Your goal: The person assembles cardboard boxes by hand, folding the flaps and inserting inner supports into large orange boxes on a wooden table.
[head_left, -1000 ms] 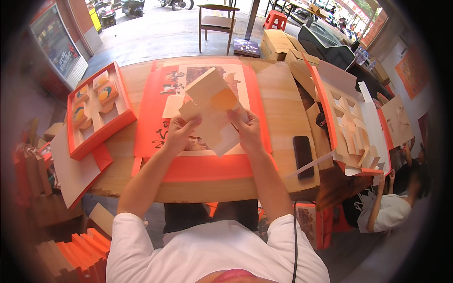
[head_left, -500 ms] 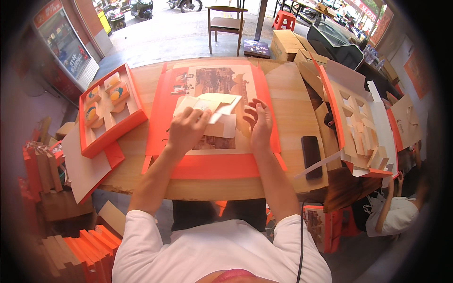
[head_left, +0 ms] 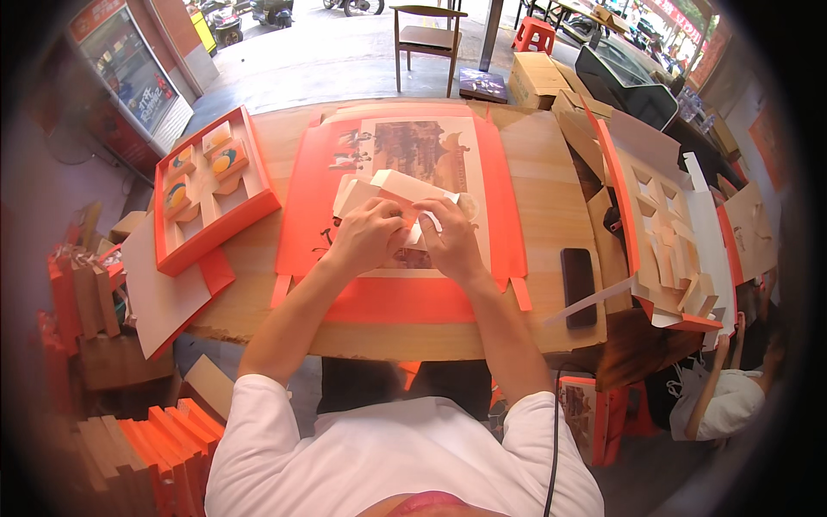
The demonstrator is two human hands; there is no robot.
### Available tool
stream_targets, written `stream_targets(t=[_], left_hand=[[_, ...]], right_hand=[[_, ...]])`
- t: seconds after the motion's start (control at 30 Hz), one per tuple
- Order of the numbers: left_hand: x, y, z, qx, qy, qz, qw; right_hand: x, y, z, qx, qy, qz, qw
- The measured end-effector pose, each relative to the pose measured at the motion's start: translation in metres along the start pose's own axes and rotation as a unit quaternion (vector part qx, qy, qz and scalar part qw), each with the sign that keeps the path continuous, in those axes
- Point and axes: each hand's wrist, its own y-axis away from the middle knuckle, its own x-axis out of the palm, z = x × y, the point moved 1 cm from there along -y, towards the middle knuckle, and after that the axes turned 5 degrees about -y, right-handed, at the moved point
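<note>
A small cream cardboard box (head_left: 405, 184), partly folded, is held between my two hands above a flat red printed sheet of card (head_left: 301, 250). My left hand (head_left: 372, 233) grips its near left side with curled fingers. On the near right side, my right hand (head_left: 450, 239) pinches a white flap of it, thumb and fingers close together. My fingers hide part of the small box's near edge. To the left stands an open red gift box (head_left: 269, 214) with a cream divider, several small boxes (head_left: 228, 162) sitting in its compartments.
A black phone (head_left: 578, 284) lies near the table's right edge. Beyond it, an open box (head_left: 622, 215) holds folded cream inserts. A pale box panel (head_left: 164, 289) overhangs the left edge. Stacked orange boxes (head_left: 185, 439) stand low at left; another person (head_left: 728, 401) is at far right.
My right hand has moved left from beside the small box and now grips its flap. My left hand has shifted slightly right, and the box has turned and opened out more.
</note>
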Motion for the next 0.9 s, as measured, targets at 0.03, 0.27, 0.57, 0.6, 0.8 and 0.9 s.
stream_targets(t=[0.03, 0.27, 0.57, 0.6, 0.8, 0.9], left_hand=[[0.005, 0.002, 0.004, -0.001, 0.012, -0.001, 1.0], [0.015, 0.004, 0.001, -0.068, -0.077, 0.014, 0.995], [0.005, 0.004, -0.006, -0.113, -0.123, -0.01, 0.986], [0.003, 0.005, -0.006, -0.107, -0.128, -0.026, 0.986], [0.002, 0.003, -0.007, -0.118, -0.076, -0.035, 0.99], [0.008, 0.0, 0.002, -0.112, -0.106, -0.06, 0.986]], right_hand=[[0.001, 0.001, 0.0, -0.012, 0.066, 0.01, 0.998], [0.005, 0.009, -0.012, 0.04, 0.187, 0.04, 0.981], [0.01, 0.013, -0.01, 0.012, 0.228, 0.06, 0.972], [0.01, 0.013, -0.011, 0.014, 0.226, 0.065, 0.972], [0.011, 0.013, -0.01, 0.018, 0.222, 0.061, 0.973], [0.013, 0.011, -0.011, 0.013, 0.213, 0.06, 0.975]])
